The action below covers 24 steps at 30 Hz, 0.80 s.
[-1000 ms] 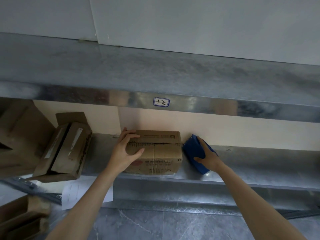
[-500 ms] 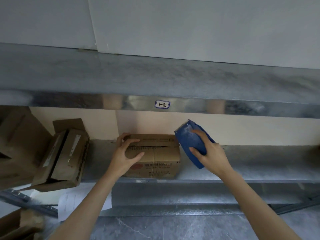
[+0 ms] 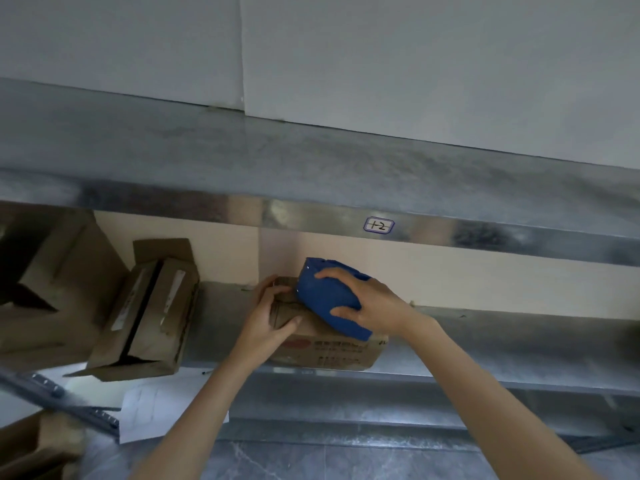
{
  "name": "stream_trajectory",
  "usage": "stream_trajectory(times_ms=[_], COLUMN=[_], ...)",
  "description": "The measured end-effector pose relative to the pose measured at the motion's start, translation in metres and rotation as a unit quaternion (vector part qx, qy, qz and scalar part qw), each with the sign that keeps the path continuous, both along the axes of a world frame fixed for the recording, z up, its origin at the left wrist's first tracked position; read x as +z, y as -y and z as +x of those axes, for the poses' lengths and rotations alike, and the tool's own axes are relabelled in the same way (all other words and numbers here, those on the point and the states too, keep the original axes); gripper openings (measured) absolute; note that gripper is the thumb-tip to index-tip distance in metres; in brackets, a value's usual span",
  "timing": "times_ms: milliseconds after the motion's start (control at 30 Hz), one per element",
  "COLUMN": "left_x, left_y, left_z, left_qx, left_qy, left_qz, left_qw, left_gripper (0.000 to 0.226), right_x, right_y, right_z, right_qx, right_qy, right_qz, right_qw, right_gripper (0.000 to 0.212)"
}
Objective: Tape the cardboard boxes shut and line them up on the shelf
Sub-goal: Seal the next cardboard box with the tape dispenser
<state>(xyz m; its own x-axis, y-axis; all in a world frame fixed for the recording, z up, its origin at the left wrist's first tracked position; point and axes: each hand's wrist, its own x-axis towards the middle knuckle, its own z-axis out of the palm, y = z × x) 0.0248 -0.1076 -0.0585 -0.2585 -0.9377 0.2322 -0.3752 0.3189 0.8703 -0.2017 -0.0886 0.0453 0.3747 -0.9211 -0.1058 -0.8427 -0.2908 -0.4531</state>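
A small cardboard box (image 3: 329, 351) with red print on its front stands on the metal shelf (image 3: 502, 344) in the head view. My left hand (image 3: 268, 317) grips the box's left top corner, thumb on the front face. My right hand (image 3: 367, 303) holds a blue tape dispenser (image 3: 325, 299) and has it down on the top of the box, over its right half. The dispenser and both hands hide most of the box's top.
Left of the box an open cardboard box (image 3: 149, 313) lies tilted on the shelf, with a larger open box (image 3: 45, 282) beyond it. A paper sheet (image 3: 152, 410) lies below. The upper shelf's edge carries a label (image 3: 379, 225). More cardboard (image 3: 31, 448) is at bottom left.
My right hand lifted the blue dispenser from the shelf beside the box and brought it left onto the box's top. My left hand stayed on the box's left corner.
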Motion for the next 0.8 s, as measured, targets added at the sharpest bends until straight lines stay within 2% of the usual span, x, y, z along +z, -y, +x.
stream_trajectory(times_ms=[233, 400, 533, 667, 800], left_x=[-0.004, -0.004, 0.002, 0.022, 0.053], left_y=[0.001, -0.001, 0.002, 0.007, 0.019], left_z=[-0.001, -0.003, -0.001, 0.006, 0.015], left_qx=[0.0, 0.0, 0.006, 0.005, 0.002], left_qy=[-0.015, -0.023, -0.007, -0.021, -0.031], left_qz=[0.009, 0.018, 0.016, 0.027, 0.038], left_qw=[1.0, 1.0, 1.0, 0.999, 0.999], left_gripper=[0.058, 0.054, 0.049, 0.043, 0.034], right_x=[-0.002, -0.015, -0.021, -0.012, 0.005], right_y=[0.002, -0.011, -0.009, -0.016, -0.028], right_z=[0.003, 0.008, 0.012, 0.006, -0.003], right_qx=[0.001, -0.057, -0.062, -0.046, 0.016], right_qy=[-0.015, -0.055, -0.054, -0.036, -0.042], right_qz=[0.015, -0.13, -0.169, -0.228, -0.267], right_qw=[1.0, 0.988, 0.982, 0.972, 0.963], right_gripper=[0.063, 0.052, 0.051, 0.052, 0.051])
